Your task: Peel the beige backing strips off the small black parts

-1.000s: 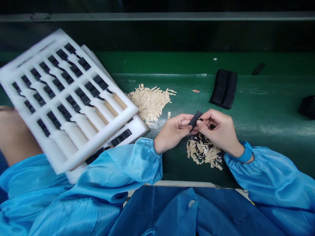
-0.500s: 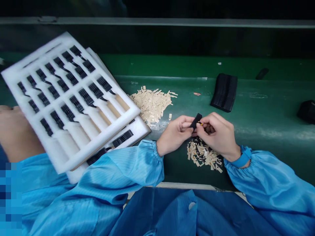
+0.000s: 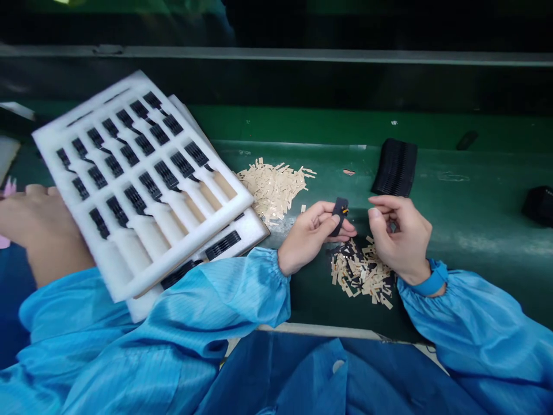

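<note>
Black strip (image 3: 340, 216) with yellow speck (image 3: 345, 211), clamped in left hand (image 3: 307, 240); right hand (image 3: 401, 236) grip apart.

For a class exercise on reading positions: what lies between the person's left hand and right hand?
In the head view, a small black piece pinched in the left hand juts toward the right hand; past it, only green bench shows, above a tan-and-black pile.

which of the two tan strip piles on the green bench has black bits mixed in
The lower pile, nearer the person and just by the right hand, has black pieces mixed among its tan strips. The upper pile, farther away, shows tan strips only.
</note>
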`<action>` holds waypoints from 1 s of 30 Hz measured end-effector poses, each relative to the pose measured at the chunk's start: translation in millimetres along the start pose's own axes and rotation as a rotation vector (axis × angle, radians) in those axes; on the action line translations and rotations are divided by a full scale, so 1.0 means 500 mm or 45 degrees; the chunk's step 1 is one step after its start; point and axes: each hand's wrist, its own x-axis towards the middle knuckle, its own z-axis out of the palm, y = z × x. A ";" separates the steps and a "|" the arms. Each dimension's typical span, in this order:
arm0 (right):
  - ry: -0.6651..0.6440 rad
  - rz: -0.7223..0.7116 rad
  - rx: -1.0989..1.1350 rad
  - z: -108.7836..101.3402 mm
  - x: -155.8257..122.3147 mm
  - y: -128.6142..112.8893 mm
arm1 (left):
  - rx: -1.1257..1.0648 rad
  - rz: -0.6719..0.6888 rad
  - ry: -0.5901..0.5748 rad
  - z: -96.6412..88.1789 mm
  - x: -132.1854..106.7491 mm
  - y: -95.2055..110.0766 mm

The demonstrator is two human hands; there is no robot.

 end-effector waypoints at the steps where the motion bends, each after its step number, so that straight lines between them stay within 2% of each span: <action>1: -0.026 -0.012 0.008 0.001 -0.001 -0.001 | 0.022 0.017 -0.002 0.001 0.000 0.001; 9: -0.252 -0.044 0.115 0.006 -0.007 -0.013 | 0.147 0.001 0.006 0.011 0.000 0.000; 21: -0.233 -0.108 0.087 0.014 -0.015 -0.017 | 0.267 0.005 0.075 0.018 -0.005 -0.009; 24: -0.239 -0.056 0.063 0.018 -0.020 -0.022 | 0.300 0.025 0.098 0.018 -0.005 -0.013; 30: -0.181 0.166 0.110 0.024 -0.022 -0.038 | 0.440 0.142 0.120 0.020 -0.008 -0.021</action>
